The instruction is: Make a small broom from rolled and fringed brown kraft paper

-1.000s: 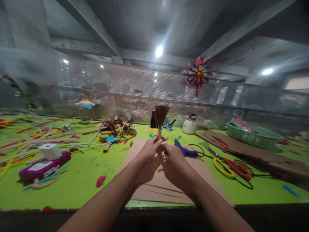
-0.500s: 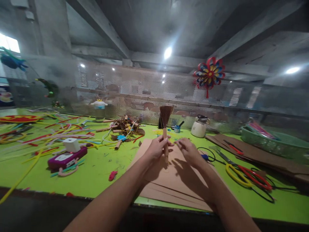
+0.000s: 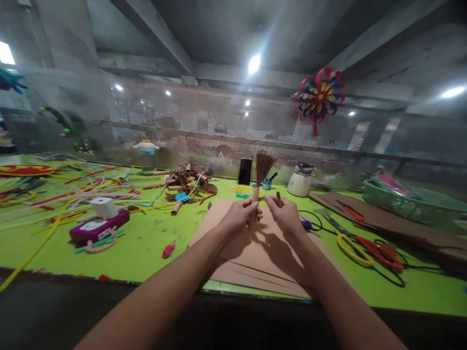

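Note:
My left hand point(image 3: 243, 215) is closed around the handle of a small brown paper broom point(image 3: 264, 167). Its pleated head fans out at the top and leans a little to the right. Close beside it, my right hand point(image 3: 285, 213) has its fingers pinched, and a short brown roll point(image 3: 279, 199) sticks up from them. A thin yellowish strand seems to show near the handle, too fine to make out well. Under both hands lie flat sheets of brown cardboard point(image 3: 255, 279) on the green table point(image 3: 146, 257).
Scissors with red and yellow handles point(image 3: 355, 250) lie right, near a red-handled tool point(image 3: 350, 211) on more cardboard. A green basket point(image 3: 419, 204) and white jug point(image 3: 299, 182) stand behind. Left are brown scraps point(image 3: 189, 182), coloured strips and a purple box point(image 3: 99, 227). A phone point(image 3: 244, 171) stands upright.
The broom has moved slightly right and its head tilts more to the right. My right hand's fingers have closed, and the short brown roll now shows in them. The camera view has shifted slightly.

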A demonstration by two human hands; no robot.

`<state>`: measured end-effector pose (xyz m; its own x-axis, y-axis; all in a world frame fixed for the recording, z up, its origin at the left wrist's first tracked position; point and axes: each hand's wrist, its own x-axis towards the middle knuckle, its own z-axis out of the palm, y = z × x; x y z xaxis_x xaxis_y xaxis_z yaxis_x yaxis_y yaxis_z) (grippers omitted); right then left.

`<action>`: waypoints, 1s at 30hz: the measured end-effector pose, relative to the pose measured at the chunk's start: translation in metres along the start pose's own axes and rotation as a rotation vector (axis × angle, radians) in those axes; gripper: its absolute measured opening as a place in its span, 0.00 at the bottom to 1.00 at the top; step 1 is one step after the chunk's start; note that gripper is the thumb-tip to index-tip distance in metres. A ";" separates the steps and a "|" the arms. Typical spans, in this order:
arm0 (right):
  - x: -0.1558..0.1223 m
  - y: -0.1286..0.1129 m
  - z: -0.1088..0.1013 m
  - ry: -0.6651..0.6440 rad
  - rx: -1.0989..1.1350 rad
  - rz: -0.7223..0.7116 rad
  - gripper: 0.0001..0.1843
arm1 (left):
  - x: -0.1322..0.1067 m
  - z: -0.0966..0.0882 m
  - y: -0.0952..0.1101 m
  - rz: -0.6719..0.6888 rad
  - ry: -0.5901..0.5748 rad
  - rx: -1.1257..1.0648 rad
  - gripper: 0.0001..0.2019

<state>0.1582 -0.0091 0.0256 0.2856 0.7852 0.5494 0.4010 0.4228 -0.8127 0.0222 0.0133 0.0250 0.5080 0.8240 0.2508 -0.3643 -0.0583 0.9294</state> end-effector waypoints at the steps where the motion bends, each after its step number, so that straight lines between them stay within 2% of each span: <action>1: 0.000 0.001 -0.001 0.013 -0.004 -0.005 0.22 | 0.000 -0.001 0.000 -0.024 -0.002 -0.031 0.11; 3: 0.000 0.001 -0.004 0.045 -0.011 -0.007 0.22 | 0.001 -0.003 0.001 -0.066 0.014 -0.095 0.10; 6: -0.004 -0.001 -0.003 0.061 -0.030 -0.033 0.19 | 0.002 -0.008 0.003 -0.108 0.099 -0.149 0.09; 8: -0.007 -0.003 0.000 0.002 -0.058 -0.084 0.18 | 0.003 -0.010 0.005 -0.109 0.143 -0.172 0.08; 12: -0.012 -0.001 0.010 -0.236 -0.176 -0.160 0.18 | 0.004 -0.013 0.007 -0.079 0.146 -0.199 0.06; 14: -0.012 0.002 0.013 -0.253 -0.250 -0.171 0.18 | 0.004 -0.014 0.008 -0.082 0.144 -0.152 0.08; 16: -0.010 0.005 0.012 -0.184 -0.272 -0.152 0.20 | 0.004 -0.016 0.009 -0.077 0.161 -0.105 0.10; 20: -0.004 0.005 0.004 -0.077 -0.133 -0.066 0.19 | 0.004 -0.018 0.012 -0.034 0.195 -0.087 0.14; 22: -0.004 0.003 0.002 -0.143 -0.027 -0.024 0.21 | 0.002 -0.016 0.013 -0.049 0.174 -0.056 0.15; 24: -0.007 0.001 0.003 -0.267 0.068 0.009 0.23 | -0.001 -0.011 0.014 -0.066 0.120 -0.042 0.15; 26: -0.009 0.000 0.007 -0.355 0.117 0.019 0.21 | -0.002 -0.006 0.014 -0.045 0.072 -0.075 0.16; 30: -0.011 0.003 0.015 -0.350 0.091 -0.003 0.15 | -0.002 -0.002 0.011 0.010 0.055 -0.181 0.20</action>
<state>0.1432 -0.0099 0.0142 -0.0371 0.8847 0.4646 0.3174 0.4513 -0.8340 0.0155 0.0119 0.0345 0.4621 0.8537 0.2399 -0.5060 0.0317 0.8620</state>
